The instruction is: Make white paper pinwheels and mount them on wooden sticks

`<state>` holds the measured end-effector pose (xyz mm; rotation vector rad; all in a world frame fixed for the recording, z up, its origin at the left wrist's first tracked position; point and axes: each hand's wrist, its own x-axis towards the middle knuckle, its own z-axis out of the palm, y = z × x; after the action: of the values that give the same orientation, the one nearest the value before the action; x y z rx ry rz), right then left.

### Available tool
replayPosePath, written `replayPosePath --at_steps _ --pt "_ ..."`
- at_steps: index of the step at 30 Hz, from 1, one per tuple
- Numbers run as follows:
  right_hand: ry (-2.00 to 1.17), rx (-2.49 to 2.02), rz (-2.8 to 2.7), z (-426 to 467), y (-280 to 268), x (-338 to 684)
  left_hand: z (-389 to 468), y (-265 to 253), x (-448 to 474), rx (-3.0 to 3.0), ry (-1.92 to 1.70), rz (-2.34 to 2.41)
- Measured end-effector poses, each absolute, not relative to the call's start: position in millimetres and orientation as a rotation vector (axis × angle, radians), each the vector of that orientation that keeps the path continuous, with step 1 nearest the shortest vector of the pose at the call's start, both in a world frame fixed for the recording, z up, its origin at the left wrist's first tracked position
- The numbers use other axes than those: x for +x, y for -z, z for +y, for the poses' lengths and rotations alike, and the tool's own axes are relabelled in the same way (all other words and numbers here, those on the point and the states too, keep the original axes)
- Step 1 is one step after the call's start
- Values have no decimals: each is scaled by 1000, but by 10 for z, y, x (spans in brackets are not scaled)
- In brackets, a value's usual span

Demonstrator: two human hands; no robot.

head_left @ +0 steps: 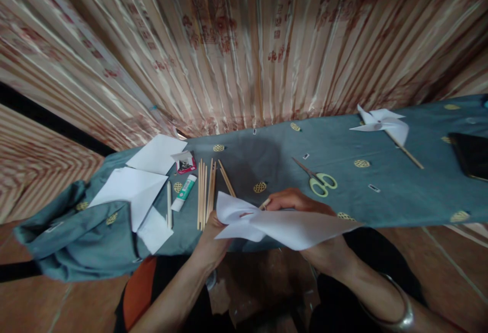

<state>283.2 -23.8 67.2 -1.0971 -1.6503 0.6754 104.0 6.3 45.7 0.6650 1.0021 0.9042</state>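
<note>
A white paper pinwheel [263, 223] with folded blades is held up at the near edge of the cloth-covered table. My left hand [214, 234] is closed on its left side, the fingers partly hidden by paper. Behind the large right blade is my right hand [299, 202], its fingers curled. A pale end that looks like a wooden stick [264, 204] shows at those fingertips; the blade covers the rest. Just beyond my left hand, several thin wooden sticks [203, 193] lie side by side. Scissors [322, 183] with green handles rest beyond my right hand.
Left of the sticks are a glue stick [184, 193], a white pen-like rod [169, 203], a small red box [185, 162] and white paper sheets [147, 185]. Another pinwheel on a stick [383, 122] and a dark phone-like object [470, 155] lie right. A curtain [244, 43] hangs behind.
</note>
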Motion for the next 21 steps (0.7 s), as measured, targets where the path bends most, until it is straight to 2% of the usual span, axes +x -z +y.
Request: replayPosePath --at_steps 13,21 --pt "-710 -1095 -1610 -239 -659 2831 54 -448 1029 697 -899 1034" --pt "-1152 -1206 -1194 -124 -619 2801 56 -298 1017 730 -855 1021"
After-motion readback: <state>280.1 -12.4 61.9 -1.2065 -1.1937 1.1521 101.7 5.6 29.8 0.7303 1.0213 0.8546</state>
